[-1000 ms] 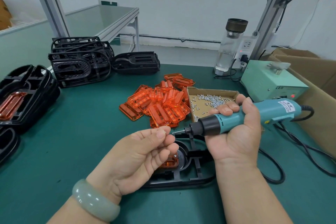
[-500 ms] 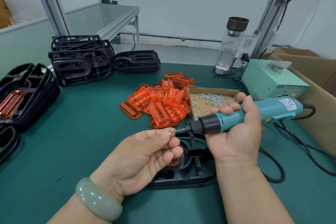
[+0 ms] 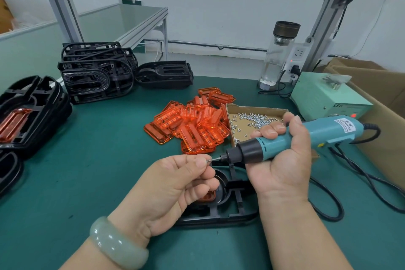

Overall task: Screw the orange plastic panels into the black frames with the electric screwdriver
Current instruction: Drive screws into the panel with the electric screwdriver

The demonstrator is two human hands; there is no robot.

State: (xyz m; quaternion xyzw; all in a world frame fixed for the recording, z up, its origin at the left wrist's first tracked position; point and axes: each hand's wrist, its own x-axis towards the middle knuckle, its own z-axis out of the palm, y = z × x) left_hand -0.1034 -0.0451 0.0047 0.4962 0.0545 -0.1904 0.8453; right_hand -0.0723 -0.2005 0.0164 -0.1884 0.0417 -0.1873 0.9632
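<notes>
My right hand (image 3: 282,160) grips the teal electric screwdriver (image 3: 291,138), held level with its bit pointing left. My left hand (image 3: 175,184) pinches a small screw (image 3: 208,160) between thumb and forefinger, right at the bit's tip. Below both hands a black frame (image 3: 228,206) lies flat on the green mat, with an orange panel (image 3: 208,196) seated in it, mostly hidden by my left fingers. A heap of loose orange panels (image 3: 192,125) lies behind, beside a cardboard tray of screws (image 3: 252,118).
Stacks of black frames (image 3: 96,74) stand at the back left; frames with orange panels fitted (image 3: 24,116) lie at the left edge. A mint power box (image 3: 324,96), a glass bottle (image 3: 278,52) and cardboard boxes (image 3: 381,105) fill the right. A black cable (image 3: 328,199) loops on the mat.
My left fingers have brought the screw onto the bit's tip. Both hands stay almost in the same place above the frame.
</notes>
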